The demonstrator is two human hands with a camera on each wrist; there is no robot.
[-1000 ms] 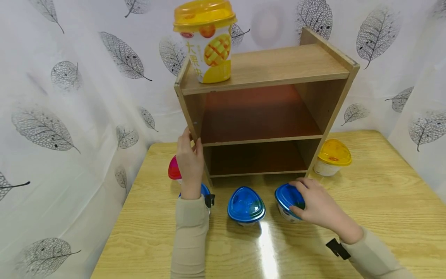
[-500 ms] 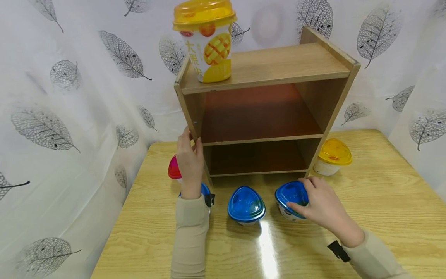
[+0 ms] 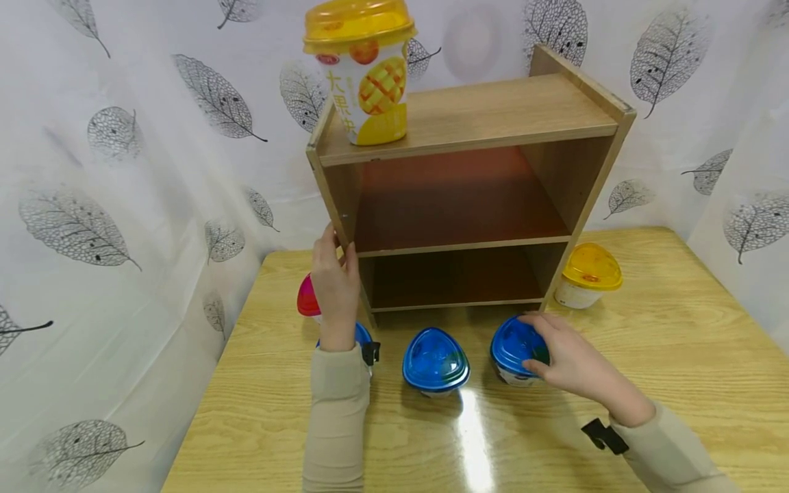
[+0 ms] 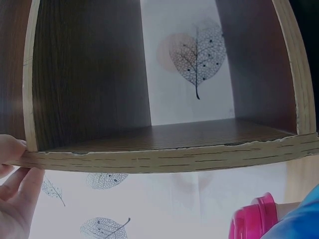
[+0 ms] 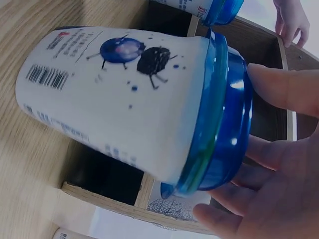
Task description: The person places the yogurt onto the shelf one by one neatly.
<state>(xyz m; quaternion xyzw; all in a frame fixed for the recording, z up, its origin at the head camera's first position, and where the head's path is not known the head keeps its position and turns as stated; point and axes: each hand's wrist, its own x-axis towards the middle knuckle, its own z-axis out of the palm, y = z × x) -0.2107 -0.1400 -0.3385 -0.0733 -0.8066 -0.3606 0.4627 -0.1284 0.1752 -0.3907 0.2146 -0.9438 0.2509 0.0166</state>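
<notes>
My left hand holds the front edge of the wooden shelf's left side panel, thumb on one side and fingers on the other. In the left wrist view its fingertips show at the left panel edge. With thumb and fingers spread around the blue lid, my right hand holds the right blue-lidded cup, which stands on the table. The right wrist view shows this cup's white printed side. Another blue-lidded cup stands to its left. A third blue-lidded cup is mostly hidden behind my left wrist.
On the shelf's top left stands a yellow-lidded cup. A second yellow-lidded cup is on the table right of the shelf. A pink-lidded cup sits left of it, partly hidden. A leaf-patterned curtain hangs behind.
The right blue-lidded cup has turned and shifted slightly right and back under my right hand, whose fingers moved around its lid. My left hand stays on the shelf panel.
</notes>
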